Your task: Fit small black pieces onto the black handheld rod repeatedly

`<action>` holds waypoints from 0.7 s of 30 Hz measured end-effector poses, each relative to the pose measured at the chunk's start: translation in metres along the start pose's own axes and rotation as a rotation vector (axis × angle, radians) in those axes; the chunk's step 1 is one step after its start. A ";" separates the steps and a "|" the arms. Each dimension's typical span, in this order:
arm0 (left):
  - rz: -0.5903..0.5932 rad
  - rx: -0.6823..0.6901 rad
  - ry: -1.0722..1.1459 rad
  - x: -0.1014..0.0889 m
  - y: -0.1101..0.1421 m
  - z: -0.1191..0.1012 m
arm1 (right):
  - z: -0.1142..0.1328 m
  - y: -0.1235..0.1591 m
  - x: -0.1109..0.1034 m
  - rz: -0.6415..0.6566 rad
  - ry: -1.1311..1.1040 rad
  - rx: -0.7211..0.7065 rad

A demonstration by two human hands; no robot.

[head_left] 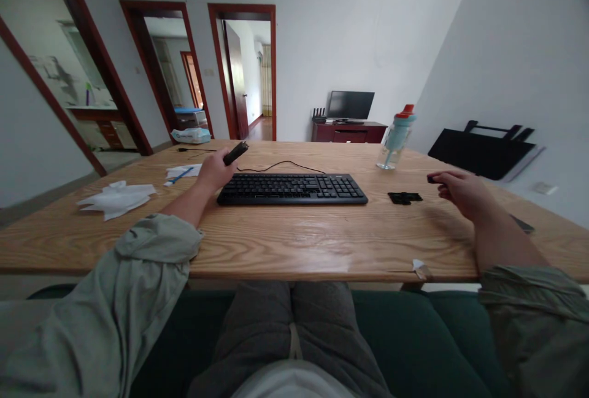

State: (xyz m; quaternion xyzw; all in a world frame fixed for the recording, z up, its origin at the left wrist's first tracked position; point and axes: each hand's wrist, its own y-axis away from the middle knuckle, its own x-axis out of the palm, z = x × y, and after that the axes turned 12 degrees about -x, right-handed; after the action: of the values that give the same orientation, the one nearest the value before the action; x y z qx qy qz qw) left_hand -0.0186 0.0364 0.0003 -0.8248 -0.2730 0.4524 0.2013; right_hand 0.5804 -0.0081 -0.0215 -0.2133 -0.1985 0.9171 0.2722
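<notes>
A black keyboard (292,189) lies flat in the middle of the wooden table. Beyond its left end, my left hand (217,172) is closed round a short black cylindrical tool (236,153) that points up and right; its exact kind is unclear. On the right side, my right hand (462,191) is raised above the table, thumb and fingers pinching a small dark piece (431,178), perhaps a keycap. Several small black pieces (405,197) are grouped on the wood between the keyboard and that hand.
A crumpled white tissue (118,199) and a blue-and-white brush (179,176) lie on the left of the table (294,244). A wipes pack (191,135) is at the far left edge. A clear bottle with a red cap (396,137) stands back right. A white scrap (418,264) sits near the front edge.
</notes>
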 end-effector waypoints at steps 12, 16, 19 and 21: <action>-0.007 -0.082 0.057 -0.007 -0.001 0.012 | -0.001 0.008 0.004 0.204 0.247 0.173; -0.015 -0.081 0.071 -0.006 -0.003 0.015 | 0.014 0.019 0.009 0.310 0.098 0.069; -0.012 -0.067 0.081 -0.005 -0.003 0.015 | 0.026 0.027 0.012 0.496 -0.006 0.048; -0.009 -0.064 0.089 -0.004 -0.003 0.014 | 0.030 0.030 0.013 0.601 -0.027 0.049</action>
State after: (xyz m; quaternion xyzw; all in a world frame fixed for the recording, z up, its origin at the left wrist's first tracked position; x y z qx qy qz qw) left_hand -0.0336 0.0369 -0.0029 -0.8488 -0.2820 0.4055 0.1887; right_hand 0.5428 -0.0311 -0.0147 -0.2438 -0.1080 0.9637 -0.0091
